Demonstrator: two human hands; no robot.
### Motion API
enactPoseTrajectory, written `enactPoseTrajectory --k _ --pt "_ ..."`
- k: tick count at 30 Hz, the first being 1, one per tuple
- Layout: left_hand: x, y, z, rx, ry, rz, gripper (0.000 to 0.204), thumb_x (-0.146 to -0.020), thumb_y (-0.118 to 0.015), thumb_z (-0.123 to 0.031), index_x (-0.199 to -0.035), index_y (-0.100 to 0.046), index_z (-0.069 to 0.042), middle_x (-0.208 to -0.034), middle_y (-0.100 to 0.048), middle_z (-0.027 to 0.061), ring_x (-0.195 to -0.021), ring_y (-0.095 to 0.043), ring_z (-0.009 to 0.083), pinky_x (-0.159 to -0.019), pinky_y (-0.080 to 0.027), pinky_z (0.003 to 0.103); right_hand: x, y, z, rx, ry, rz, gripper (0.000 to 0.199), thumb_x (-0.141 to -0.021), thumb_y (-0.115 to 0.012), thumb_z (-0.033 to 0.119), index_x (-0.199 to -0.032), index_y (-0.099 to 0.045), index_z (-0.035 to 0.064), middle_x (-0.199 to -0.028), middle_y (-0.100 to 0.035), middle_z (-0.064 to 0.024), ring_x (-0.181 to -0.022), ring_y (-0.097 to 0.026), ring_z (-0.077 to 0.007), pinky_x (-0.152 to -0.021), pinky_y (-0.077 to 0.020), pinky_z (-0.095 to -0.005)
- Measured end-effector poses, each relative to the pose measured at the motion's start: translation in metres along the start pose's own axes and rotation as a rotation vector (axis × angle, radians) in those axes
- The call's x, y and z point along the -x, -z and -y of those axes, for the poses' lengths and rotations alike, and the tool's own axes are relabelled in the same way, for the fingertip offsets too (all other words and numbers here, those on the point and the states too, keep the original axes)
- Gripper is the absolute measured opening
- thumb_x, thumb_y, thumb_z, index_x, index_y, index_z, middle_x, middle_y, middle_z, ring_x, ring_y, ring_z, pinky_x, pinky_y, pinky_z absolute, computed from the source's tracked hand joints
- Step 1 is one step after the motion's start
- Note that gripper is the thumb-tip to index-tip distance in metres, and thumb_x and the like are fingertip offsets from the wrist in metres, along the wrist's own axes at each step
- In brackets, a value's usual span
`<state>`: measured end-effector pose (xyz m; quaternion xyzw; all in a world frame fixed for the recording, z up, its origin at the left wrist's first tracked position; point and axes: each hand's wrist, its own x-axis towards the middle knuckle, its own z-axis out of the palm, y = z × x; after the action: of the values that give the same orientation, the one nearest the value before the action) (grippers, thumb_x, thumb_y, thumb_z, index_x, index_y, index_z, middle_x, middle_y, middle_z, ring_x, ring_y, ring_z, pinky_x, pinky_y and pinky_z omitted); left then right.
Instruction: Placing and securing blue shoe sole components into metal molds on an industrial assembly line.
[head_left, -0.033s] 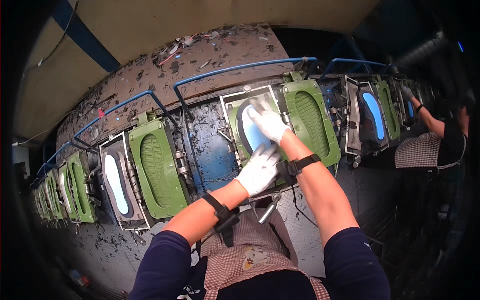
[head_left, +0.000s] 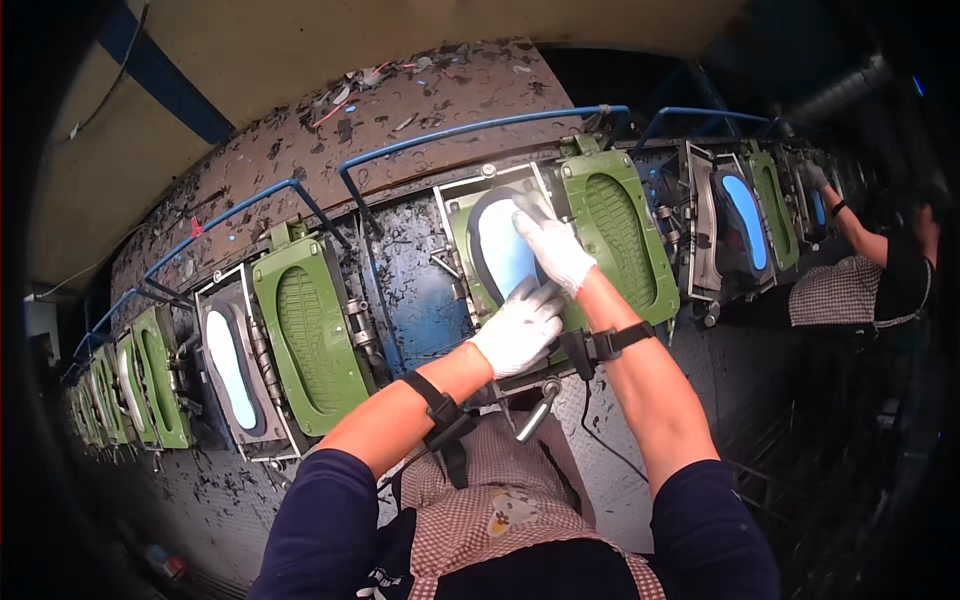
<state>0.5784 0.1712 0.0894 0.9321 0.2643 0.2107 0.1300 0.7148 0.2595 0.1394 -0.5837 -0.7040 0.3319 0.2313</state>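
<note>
A shoe sole (head_left: pixel 505 245) with a pale blue-white middle and a dark rim lies in the left half of an opened green mould in front of me. My left hand (head_left: pixel 520 328), in a white glove with greyed fingertips, rests its extended fingers on the sole's near end and covers that part. My right hand (head_left: pixel 553 248), gloved the same way, lies along the sole's right edge with its fingers stretched out toward the far end. Beside it, the mould's other green half (head_left: pixel 617 235) shows a patterned sole-shaped hollow.
Another opened mould (head_left: pixel 312 335) stands to the left, beside a pale sole (head_left: pixel 230 365). A blue sole (head_left: pixel 743 222) lies at a station to the right. Blue rails (head_left: pixel 480 132) run behind the moulds, and dark scraps litter the brown surface (head_left: pixel 440 95). A co-worker (head_left: pixel 850 260) stands at far right.
My right hand has shifted from over the sole's upper middle to its right edge, uncovering more of the pale surface. My left hand stays at the near end.
</note>
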Motion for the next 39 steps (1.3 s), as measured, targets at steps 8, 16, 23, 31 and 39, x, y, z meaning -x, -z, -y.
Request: enactPoseTrajectory --k 8,16,23,31,39 --pt "-0.010 0.006 0.007 0.217 0.002 0.312 0.087 -0.087 -0.069 -0.052 -0.156 -0.042 -0.007 -0.165 -0.037 0.0173 -0.156 -0.027 0.0362 -0.127 -0.013 0.062 0.312 -0.070 -0.070 -1.425 -0.858 0.289 0.060 -0.104 -0.063 0.041 -0.148 -0.050 0.0021 -0.139 -0.063 -0.0197 -0.127 -0.063 -0.0317 -0.113 -0.0445 -0.0496" --pt "-0.007 0.009 0.016 0.112 -0.016 0.306 0.084 -0.089 -0.067 -0.049 -0.156 -0.041 -0.005 -0.165 -0.036 0.0198 -0.156 -0.028 0.0381 -0.126 -0.017 0.061 0.174 0.030 -0.063 0.542 -0.090 1.081 0.011 -0.091 -0.068 0.015 -0.085 -0.061 0.0073 -0.064 -0.062 -0.0109 -0.062 -0.068 -0.0291 -0.060 -0.0560 -0.0466" --pt "0.045 -0.013 0.098 0.626 1.149 -1.101 0.053 -0.107 -0.055 -0.027 -0.151 -0.045 0.001 -0.155 -0.049 0.0205 -0.143 -0.047 0.0305 -0.121 -0.034 0.043 0.173 0.045 -0.062 0.648 0.448 0.596 0.011 -0.092 -0.058 0.017 -0.088 -0.063 0.0078 -0.076 -0.068 -0.0126 -0.071 -0.070 -0.0322 -0.067 -0.0548 -0.0462" --pt "0.140 -0.114 0.065 1.266 1.594 -0.877 0.070 -0.108 -0.041 -0.060 -0.105 -0.070 0.003 -0.068 -0.064 0.0096 -0.062 -0.064 0.0247 -0.073 -0.056 0.038 0.183 0.063 -0.056 0.405 0.335 0.408 0.035 -0.081 -0.079 0.028 -0.106 -0.067 0.0065 -0.099 -0.066 -0.0117 -0.095 -0.067 -0.0320 -0.083 -0.0549 -0.0458" --pt "0.154 -0.091 0.021 0.378 1.420 -1.008 0.037 -0.109 -0.055 -0.027 -0.131 -0.061 0.002 -0.117 -0.069 0.0145 -0.107 -0.065 0.0222 -0.100 -0.049 0.035 0.184 0.228 -0.169 0.360 -0.173 -0.303 0.026 -0.095 -0.067 0.016 -0.119 -0.067 0.0050 -0.105 -0.070 -0.0171 -0.093 -0.071 -0.0362 -0.083 -0.0568 -0.0425"
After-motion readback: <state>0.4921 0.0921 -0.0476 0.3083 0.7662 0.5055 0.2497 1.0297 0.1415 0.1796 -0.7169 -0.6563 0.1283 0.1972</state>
